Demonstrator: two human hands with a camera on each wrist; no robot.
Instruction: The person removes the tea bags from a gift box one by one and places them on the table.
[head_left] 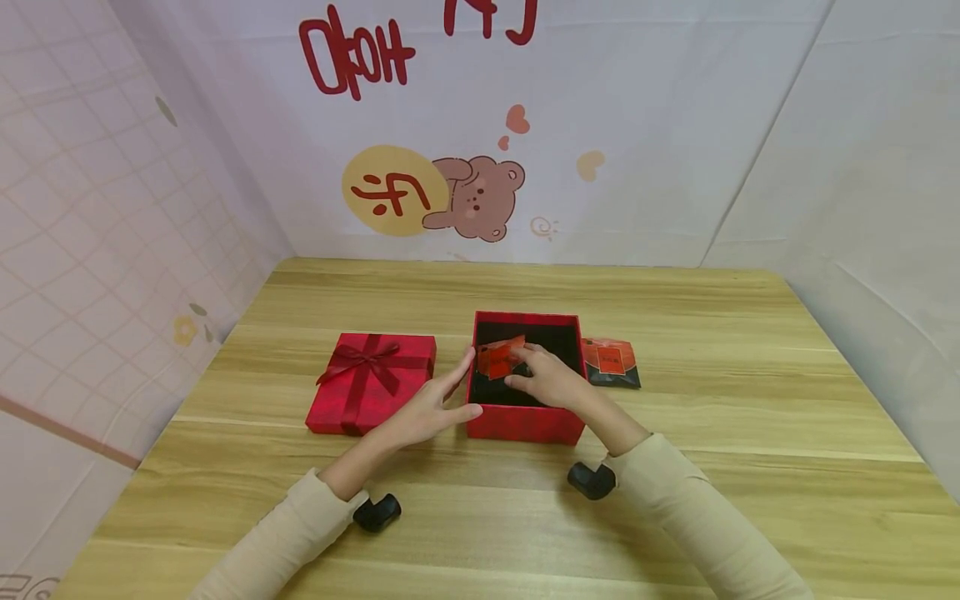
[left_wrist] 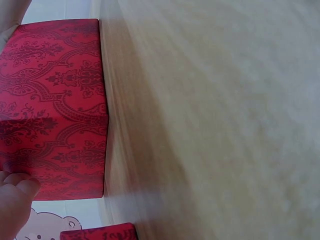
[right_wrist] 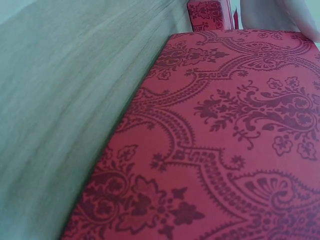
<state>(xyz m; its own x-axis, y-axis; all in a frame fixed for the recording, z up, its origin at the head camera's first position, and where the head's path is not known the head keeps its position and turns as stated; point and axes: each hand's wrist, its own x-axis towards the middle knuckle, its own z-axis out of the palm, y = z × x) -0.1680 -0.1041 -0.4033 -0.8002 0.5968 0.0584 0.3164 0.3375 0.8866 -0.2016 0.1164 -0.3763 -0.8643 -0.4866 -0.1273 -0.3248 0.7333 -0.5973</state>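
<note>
A red patterned gift box [head_left: 527,425] stands uncovered on the table, its inside black. My right hand [head_left: 551,379] reaches into it over the front right and pinches an orange-and-black sachet [head_left: 495,360] by its right edge. The sachet lies tilted in the left half of the box. Against the box's left side and front left corner, my left hand [head_left: 427,410] rests with fingers and thumb spread straight. The left wrist view shows those fingertips [left_wrist: 27,186] on the patterned wall [left_wrist: 60,110]. In the right wrist view the box's front wall [right_wrist: 225,125] fills most of the picture.
A second orange-and-black sachet [head_left: 613,363] lies flat beside the box's right side. To the left is the red lid [head_left: 405,375] with a dark red ribbon bow [head_left: 366,358]. White cloth [head_left: 637,100] with printed drawings hangs behind the wooden table [head_left: 480,533].
</note>
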